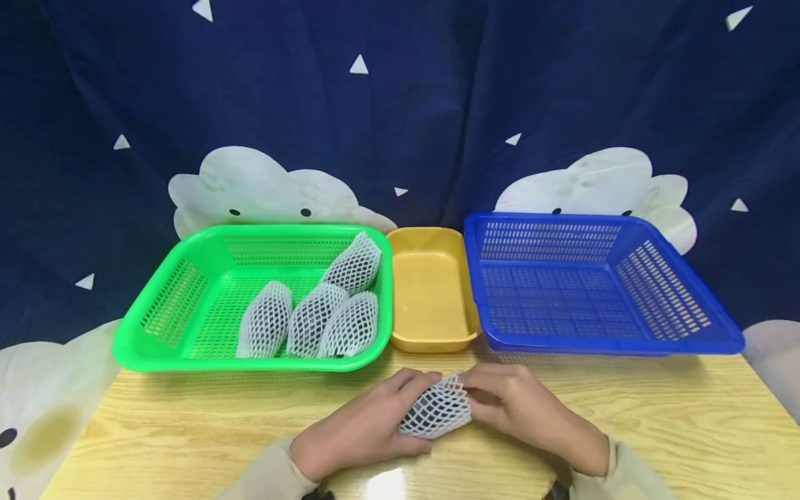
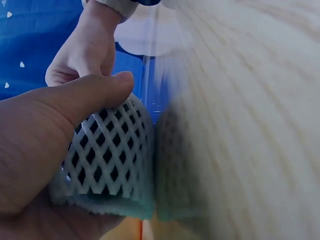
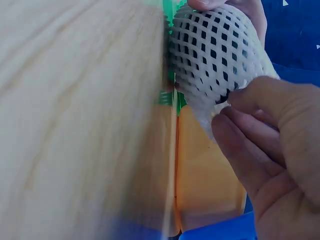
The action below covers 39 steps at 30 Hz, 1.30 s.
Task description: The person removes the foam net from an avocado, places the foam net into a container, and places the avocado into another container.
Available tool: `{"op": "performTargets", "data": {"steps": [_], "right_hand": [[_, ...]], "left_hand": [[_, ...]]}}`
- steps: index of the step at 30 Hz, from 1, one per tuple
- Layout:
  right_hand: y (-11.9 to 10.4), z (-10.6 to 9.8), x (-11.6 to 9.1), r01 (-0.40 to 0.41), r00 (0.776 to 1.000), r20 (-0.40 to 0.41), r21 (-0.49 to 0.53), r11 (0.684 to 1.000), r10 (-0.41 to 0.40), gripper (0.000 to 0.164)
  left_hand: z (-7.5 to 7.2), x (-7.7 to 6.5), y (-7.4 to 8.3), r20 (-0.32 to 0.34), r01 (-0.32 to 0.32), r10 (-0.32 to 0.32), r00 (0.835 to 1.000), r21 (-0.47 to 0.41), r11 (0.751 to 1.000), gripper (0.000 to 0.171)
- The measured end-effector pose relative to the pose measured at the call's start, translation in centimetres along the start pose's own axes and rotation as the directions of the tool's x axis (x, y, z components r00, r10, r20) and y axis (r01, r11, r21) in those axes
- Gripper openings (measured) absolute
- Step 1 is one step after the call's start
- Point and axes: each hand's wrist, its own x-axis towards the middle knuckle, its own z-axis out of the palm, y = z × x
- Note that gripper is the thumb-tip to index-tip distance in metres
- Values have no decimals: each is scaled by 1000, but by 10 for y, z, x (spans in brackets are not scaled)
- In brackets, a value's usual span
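A white foam net sleeve (image 1: 439, 411) with something dark inside lies near the table's front edge. My left hand (image 1: 375, 420) grips it from the left, with the thumb on the near side and the fingers over the far side. At its right end, my right hand (image 1: 525, 410) pinches the edge of the netting between thumb and fingertips. In the left wrist view the open end of the foam net sleeve (image 2: 112, 150) faces the camera. The right wrist view shows the foam net sleeve (image 3: 215, 55) narrowing towards the right fingertips. The dark item's kind is hidden by the mesh.
On the left, a green basket (image 1: 250, 364) holds several net-wrapped items (image 1: 265, 319). A shallow yellow tray (image 1: 431, 292) stands in the middle, and a blue basket (image 1: 612, 344) stands on the right. Behind them hangs a dark blue curtain (image 1: 412, 104). The wooden table (image 1: 187, 417) lies underneath.
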Motion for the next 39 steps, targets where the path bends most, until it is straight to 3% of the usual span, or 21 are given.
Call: {"op": "performTargets", "data": {"steps": [9,18,27,39], "right_hand": [[-5,3,2,-6,1000,29,41,999,5,38],[-13,8,5,-50,990,129,8,999,48,56],[-19,11,8,-108,974,200,14,994,103,62],[-23,15,9,-130,968,224,72,989,111,65]], "left_hand": [[5,-2,-2,-11,-77,77,997,25,997,83],[2,-3,-4,14,-67,67,998,22,997,86],[3,-3,-2,-5,-54,54,999,-9,998,81],[2,-1,2,-1,-39,39,999,-26,999,83]]}}
